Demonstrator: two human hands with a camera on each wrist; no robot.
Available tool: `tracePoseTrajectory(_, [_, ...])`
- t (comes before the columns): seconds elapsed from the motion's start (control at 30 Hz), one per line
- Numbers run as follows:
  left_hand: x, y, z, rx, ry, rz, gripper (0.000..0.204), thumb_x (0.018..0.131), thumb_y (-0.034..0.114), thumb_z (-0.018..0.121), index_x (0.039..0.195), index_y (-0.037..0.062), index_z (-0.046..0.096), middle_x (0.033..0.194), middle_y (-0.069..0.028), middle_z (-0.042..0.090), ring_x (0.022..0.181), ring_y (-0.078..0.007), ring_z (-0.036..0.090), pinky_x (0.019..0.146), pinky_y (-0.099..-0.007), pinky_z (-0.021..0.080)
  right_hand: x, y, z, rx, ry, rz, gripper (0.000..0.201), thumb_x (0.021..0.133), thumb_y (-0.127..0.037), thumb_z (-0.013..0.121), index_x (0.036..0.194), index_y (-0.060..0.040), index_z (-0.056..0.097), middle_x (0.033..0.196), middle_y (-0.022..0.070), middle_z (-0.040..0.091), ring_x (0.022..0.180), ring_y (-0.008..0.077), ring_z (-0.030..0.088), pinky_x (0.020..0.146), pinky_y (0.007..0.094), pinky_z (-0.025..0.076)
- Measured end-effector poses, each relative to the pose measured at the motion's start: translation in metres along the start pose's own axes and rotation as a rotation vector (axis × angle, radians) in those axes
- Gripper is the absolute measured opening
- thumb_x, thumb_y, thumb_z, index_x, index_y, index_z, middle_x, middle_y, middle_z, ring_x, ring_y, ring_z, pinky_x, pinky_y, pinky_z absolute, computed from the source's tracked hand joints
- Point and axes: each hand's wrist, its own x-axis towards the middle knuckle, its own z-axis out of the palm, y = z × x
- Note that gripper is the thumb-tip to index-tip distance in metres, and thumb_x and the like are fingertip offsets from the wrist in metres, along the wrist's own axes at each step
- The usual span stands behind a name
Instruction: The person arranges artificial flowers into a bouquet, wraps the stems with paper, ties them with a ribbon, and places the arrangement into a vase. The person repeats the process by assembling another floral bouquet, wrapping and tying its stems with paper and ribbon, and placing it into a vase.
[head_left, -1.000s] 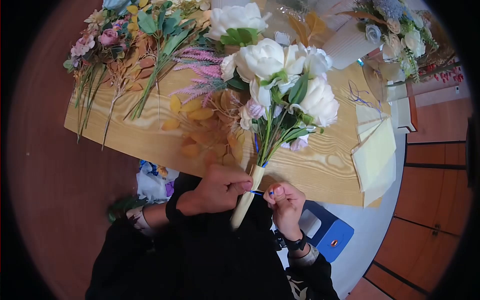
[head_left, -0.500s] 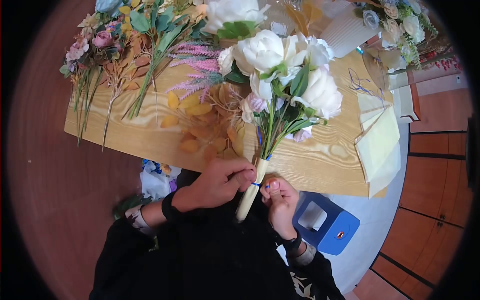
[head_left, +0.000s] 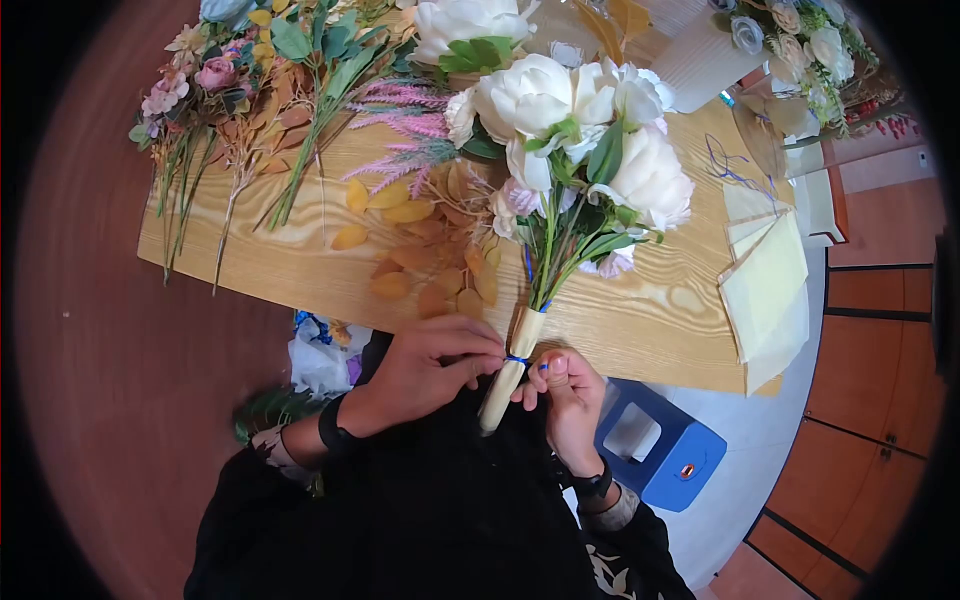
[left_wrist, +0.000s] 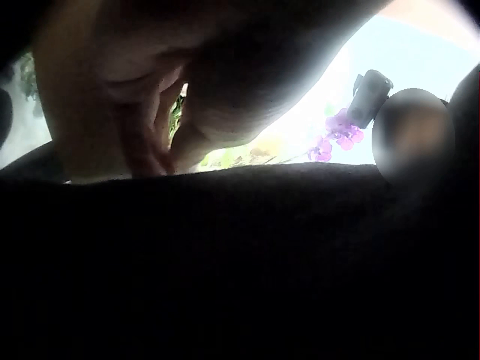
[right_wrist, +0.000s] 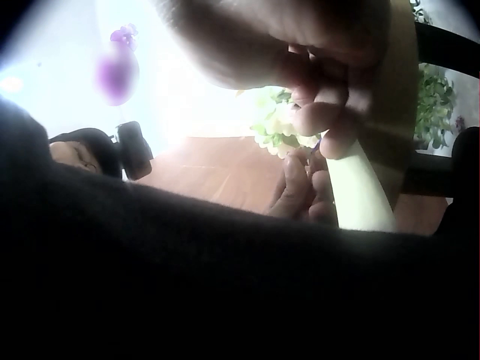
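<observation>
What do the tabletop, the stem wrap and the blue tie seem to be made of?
Tabletop: wood or wood-look laminate, satin, with wavy grain. Stem wrap: probably paper, fairly matt, pale and smooth. Blue tie: cord or coated wire, thin and bendy; too fine to tell.

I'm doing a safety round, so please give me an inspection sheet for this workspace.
Surface: wooden table, grain visible.
Job's things: white-flower bouquet, its stems in a pale wrap with a blue tie around it.
Clutter: loose flower sprays, yellowish sheets, thin tangled purplish wire.
Hands: left hand and right hand pinch the tie.
Cables: nothing seen.
Surroundings: blue box-like item, whitish bag, brown cabinets.
</observation>
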Motion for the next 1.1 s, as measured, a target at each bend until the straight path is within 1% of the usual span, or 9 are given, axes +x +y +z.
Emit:
tracePoseTrajectory(0.17, [0.002, -0.007, 0.011, -0.224, 0.167, -0.096, 0.018, 0.078, -0.004, 0.062, 0.095, -0.0011, 0.063, 0.085, -0.0065, 0.062, 0.073, -0.0100, 0.060, 0.060, -0.0226, 0.051, 0.001, 0.000, -0.001, 0.002, -0.012, 0.001, 0.030, 0.095, -0.023, 0.040, 0.077, 0.0008, 0.048, 0.067, 0.0031, 0.045, 0.053, 0.0108, 0.049, 0.058, 0.0275, 0.050])
tracePoseTrajectory(0.3, [0.000, 0.002, 0.005, -0.040, 0.069, -0.152, 0.016, 0.076, -0.001, 0.065, 0.092, -0.0009, 0.063, 0.078, -0.0062, 0.062, 0.069, -0.0099, 0.059, 0.058, -0.0221, 0.048, 0.000, 0.001, 0.000, -0.023, -0.015, -0.016, 0.027, 0.094, -0.024, 0.043, 0.082, 0.0000, 0.047, 0.064, 0.0035, 0.043, 0.051, 0.0123, 0.047, 0.056, 0.0286, 0.049])
tracePoseTrajectory(0.37, [0.001, -0.002, 0.003, 0.298, 0.068, 0.155, 0.013, 0.076, 0.005, 0.067, 0.087, -0.0002, 0.062, 0.068, -0.0057, 0.060, 0.062, -0.0111, 0.058, 0.054, -0.0222, 0.044, 0.001, 0.001, 0.001, -0.017, -0.018, -0.013, 0.027, 0.094, -0.024, 0.043, 0.082, 0.0001, 0.047, 0.064, 0.0035, 0.043, 0.051, 0.0123, 0.047, 0.056, 0.0285, 0.049])
tracePoseTrajectory(0.4, [0.001, 0.000, 0.003, 0.297, 0.067, 0.157, 0.013, 0.076, 0.005, 0.067, 0.087, -0.0002, 0.062, 0.068, -0.0057, 0.060, 0.062, -0.0111, 0.058, 0.054, -0.0222, 0.044, 0.001, 0.000, 0.001, -0.010, -0.018, -0.011, 0.027, 0.094, -0.024, 0.043, 0.082, 0.0001, 0.047, 0.064, 0.0036, 0.043, 0.051, 0.0124, 0.047, 0.056, 0.0285, 0.049])
tracePoseTrajectory(0.57, [-0.003, 0.015, 0.005, 0.527, 0.057, 0.184, 0.012, 0.075, 0.009, 0.068, 0.074, 0.0015, 0.058, 0.088, -0.0056, 0.058, 0.061, -0.0138, 0.055, 0.053, -0.0249, 0.043, 0.001, 0.001, 0.001, 0.010, -0.036, -0.002, 0.027, 0.094, -0.022, 0.042, 0.081, 0.0003, 0.047, 0.066, 0.0037, 0.044, 0.052, 0.0116, 0.047, 0.058, 0.0281, 0.049])
tracePoseTrajectory(0.7, [0.003, 0.012, 0.000, 0.307, -0.070, 0.218, 0.009, 0.077, 0.006, 0.065, 0.076, 0.0008, 0.057, 0.100, -0.0055, 0.056, 0.070, -0.0128, 0.057, 0.056, -0.0233, 0.044, 0.000, -0.001, 0.001, 0.018, -0.036, 0.005, 0.026, 0.095, -0.020, 0.040, 0.081, 0.0003, 0.048, 0.068, 0.0036, 0.045, 0.053, 0.0108, 0.047, 0.061, 0.0282, 0.050])
tracePoseTrajectory(0.83, [0.011, 0.009, 0.004, -0.087, -0.258, 0.011, 0.007, 0.085, 0.009, 0.057, 0.086, 0.0020, 0.057, 0.086, -0.0016, 0.061, 0.062, -0.0070, 0.053, 0.057, -0.0208, 0.043, 0.000, -0.001, 0.000, -0.040, -0.048, -0.027, 0.025, 0.095, -0.019, 0.041, 0.081, 0.0006, 0.048, 0.069, 0.0039, 0.046, 0.054, 0.0105, 0.047, 0.062, 0.0290, 0.050])
tracePoseTrajectory(0.9, [0.015, 0.011, 0.008, -0.028, -0.278, 0.018, 0.006, 0.085, 0.009, 0.056, 0.085, 0.0030, 0.057, 0.077, -0.0035, 0.063, 0.058, -0.0096, 0.054, 0.055, -0.0229, 0.043, 0.000, 0.000, 0.002, -0.008, -0.051, -0.028, 0.025, 0.095, -0.019, 0.041, 0.081, 0.0008, 0.048, 0.068, 0.0038, 0.045, 0.054, 0.0101, 0.046, 0.061, 0.0285, 0.050])
tracePoseTrajectory(1.1, [0.018, 0.001, 0.016, 0.435, -0.106, 0.334, 0.007, 0.079, 0.008, 0.061, 0.079, 0.0041, 0.055, 0.061, -0.0112, 0.053, 0.053, -0.0252, 0.055, 0.048, -0.0323, 0.040, -0.004, -0.004, 0.002, 0.019, 0.083, 0.004, 0.027, 0.094, -0.020, 0.044, 0.076, -0.0006, 0.049, 0.063, 0.0018, 0.044, 0.050, 0.0061, 0.037, 0.046, 0.0216, 0.039])
